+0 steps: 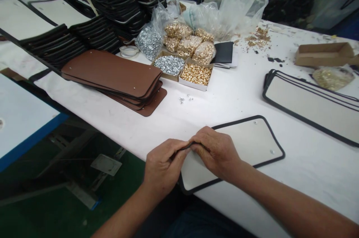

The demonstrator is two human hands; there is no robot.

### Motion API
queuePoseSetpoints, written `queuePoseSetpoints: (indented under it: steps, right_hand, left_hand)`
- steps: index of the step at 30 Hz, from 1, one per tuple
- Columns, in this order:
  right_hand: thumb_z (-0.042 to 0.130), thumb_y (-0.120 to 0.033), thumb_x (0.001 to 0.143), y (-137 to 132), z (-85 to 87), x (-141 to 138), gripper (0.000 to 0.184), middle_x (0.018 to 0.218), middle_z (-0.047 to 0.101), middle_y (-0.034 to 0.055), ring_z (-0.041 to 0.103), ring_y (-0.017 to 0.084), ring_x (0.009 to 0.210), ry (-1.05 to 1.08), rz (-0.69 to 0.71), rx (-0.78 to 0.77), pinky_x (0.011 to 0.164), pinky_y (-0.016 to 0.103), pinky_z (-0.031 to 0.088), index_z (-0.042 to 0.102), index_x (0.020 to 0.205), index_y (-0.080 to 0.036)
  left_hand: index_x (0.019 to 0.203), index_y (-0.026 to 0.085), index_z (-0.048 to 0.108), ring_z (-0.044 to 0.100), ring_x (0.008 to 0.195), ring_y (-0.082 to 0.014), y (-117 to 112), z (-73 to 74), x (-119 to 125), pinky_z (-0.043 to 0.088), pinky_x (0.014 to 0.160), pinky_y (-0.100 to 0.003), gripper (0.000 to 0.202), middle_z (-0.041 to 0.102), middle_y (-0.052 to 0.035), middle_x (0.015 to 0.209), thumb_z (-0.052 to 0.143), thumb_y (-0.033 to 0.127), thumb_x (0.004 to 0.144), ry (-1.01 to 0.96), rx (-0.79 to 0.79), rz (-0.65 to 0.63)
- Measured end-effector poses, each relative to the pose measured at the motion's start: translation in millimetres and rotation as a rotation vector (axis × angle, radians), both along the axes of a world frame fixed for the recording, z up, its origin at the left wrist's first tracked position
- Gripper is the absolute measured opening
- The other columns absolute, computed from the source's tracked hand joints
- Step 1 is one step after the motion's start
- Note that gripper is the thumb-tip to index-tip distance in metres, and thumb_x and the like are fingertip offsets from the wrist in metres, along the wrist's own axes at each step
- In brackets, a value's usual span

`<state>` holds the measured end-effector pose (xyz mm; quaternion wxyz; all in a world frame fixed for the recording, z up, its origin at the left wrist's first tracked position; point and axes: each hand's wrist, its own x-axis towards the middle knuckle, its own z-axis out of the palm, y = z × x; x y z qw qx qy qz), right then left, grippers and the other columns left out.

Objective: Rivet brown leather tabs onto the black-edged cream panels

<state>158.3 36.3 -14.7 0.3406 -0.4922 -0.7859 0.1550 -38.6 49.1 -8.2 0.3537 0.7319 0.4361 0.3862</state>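
A light-backed panel with a black border [238, 137] lies at the table's near edge, its near left corner reaching past that edge. Two small round metal pieces show near its right end. My left hand [164, 165] pinches the panel's far left rim between thumb and fingers. Close beside it, my right hand [217, 152] grips the same rim, thumb toward the light face. Between both thumbs the rim is lifted and bent. Whether a small piece is held there too is hidden by the fingers.
Brown panels [112, 73] are stacked to the left, near tall black stacks [117, 2]. Boxes of silver fasteners [169, 64] and gold fasteners [196, 73] stand before filled bags [185, 42]. Several loose fasteners [185, 98] lie nearer. More bordered panels [311, 103] and a cardboard tray [324, 54] sit right.
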Motion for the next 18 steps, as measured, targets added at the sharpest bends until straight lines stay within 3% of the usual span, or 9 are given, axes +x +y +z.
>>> queuePoseSetpoints:
  steps: [6, 11, 18]
  right_hand:
    - [0.057, -0.025, 0.102, -1, 4.0, 3, 0.011, 0.092, 0.07, 0.0033, 0.067, 0.017, 0.082, -0.034, -0.005, 0.111, 0.075, 0.028, 0.049, 0.067, 0.102, -0.022]
    - [0.05, -0.028, 0.104, -1, 6.0, 7, 0.017, 0.09, 0.068, 0.0028, 0.063, 0.016, 0.074, -0.226, 0.004, 0.067, 0.063, 0.029, 0.04, 0.064, 0.098, -0.021]
    - [0.046, -0.023, 0.104, 1, 7.3, 11, 0.017, 0.088, 0.063, 0.0006, 0.057, 0.016, 0.067, -0.353, 0.088, 0.021, 0.055, 0.033, 0.025, 0.061, 0.096, -0.023]
  left_hand:
    - [0.096, 0.025, 0.074, 0.068, 0.076, -0.0131, 2, 4.6, 2, 0.05, 0.069, -0.024, 0.008, 0.074, 0.004, 0.086, 0.066, 0.025, 0.096, 0.074, -0.127, 0.009]
    - [0.099, 0.021, 0.064, 0.06, 0.083, -0.0147, 3, 0.1, 4, 0.046, 0.077, -0.028, 0.015, 0.063, -0.0002, 0.089, 0.05, 0.023, 0.104, 0.178, -0.014, -0.125]
    - [0.105, 0.022, 0.059, 0.057, 0.086, -0.0143, -1, -6.6, 6, 0.045, 0.078, -0.027, 0.014, 0.06, -0.0007, 0.091, 0.049, 0.012, 0.103, 0.168, 0.148, -0.17]
